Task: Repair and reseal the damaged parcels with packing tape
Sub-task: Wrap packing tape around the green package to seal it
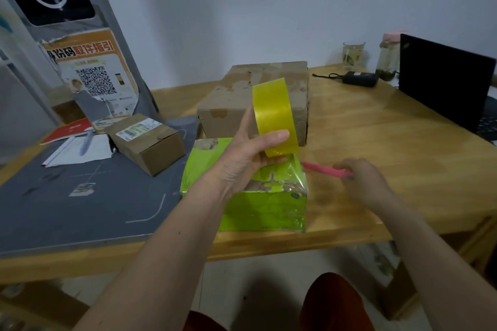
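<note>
Wooden table (376, 126) against white wall (269, 8), grey mat (67, 196) on left

Left forearm extends up and forward from lower left, bare, wrist slightly bent. Left hand (250, 148) raised, thumb across the front of a yellow tape roll (274, 115), fingers curled behind it. Right arm reaches forward from lower right; right hand (363, 180) low, knuckles up, fingers pinching a pink utility knife (326, 169)
</note>
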Demonstrator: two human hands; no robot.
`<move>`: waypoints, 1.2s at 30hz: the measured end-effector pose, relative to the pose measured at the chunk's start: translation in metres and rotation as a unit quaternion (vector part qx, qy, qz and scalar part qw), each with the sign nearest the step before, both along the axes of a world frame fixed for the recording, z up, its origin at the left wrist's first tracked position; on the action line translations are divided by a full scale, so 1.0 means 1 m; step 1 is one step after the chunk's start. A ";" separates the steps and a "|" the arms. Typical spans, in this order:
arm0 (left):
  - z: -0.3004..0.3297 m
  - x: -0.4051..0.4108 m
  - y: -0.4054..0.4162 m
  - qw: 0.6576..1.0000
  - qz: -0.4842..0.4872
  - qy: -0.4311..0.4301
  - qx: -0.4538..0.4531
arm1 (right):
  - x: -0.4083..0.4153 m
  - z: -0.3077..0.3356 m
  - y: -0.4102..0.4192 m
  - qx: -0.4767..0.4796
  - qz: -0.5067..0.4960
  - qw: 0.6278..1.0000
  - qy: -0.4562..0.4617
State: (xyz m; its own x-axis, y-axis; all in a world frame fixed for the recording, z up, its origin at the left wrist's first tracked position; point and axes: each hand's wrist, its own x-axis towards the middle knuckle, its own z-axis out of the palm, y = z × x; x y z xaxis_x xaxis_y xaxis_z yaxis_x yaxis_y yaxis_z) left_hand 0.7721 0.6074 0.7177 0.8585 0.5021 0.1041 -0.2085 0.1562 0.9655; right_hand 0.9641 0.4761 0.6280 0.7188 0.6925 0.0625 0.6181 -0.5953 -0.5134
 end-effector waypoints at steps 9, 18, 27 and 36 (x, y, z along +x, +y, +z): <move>0.000 -0.001 0.000 0.999 0.009 -0.014 -0.042 | -0.030 0.022 -0.065 0.245 0.112 0.947 0.173; 0.002 -0.003 -0.002 0.999 0.015 -0.010 -0.046 | -0.049 0.045 -0.086 0.258 0.158 0.909 0.287; 0.002 -0.005 -0.006 0.999 0.025 -0.021 -0.042 | -0.061 0.081 -0.080 0.277 0.238 0.907 0.209; 0.001 -0.007 -0.007 0.998 0.025 -0.034 -0.047 | -0.071 0.114 -0.080 0.221 0.228 0.931 0.180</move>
State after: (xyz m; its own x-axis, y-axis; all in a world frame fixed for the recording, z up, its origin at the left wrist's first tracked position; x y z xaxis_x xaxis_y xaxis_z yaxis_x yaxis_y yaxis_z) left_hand 0.7649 0.6005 0.7191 0.8246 0.5545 0.1118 -0.2829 0.2331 0.9304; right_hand 0.8933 0.3965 0.7422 0.3854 0.8948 0.2253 0.4959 0.0051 -0.8683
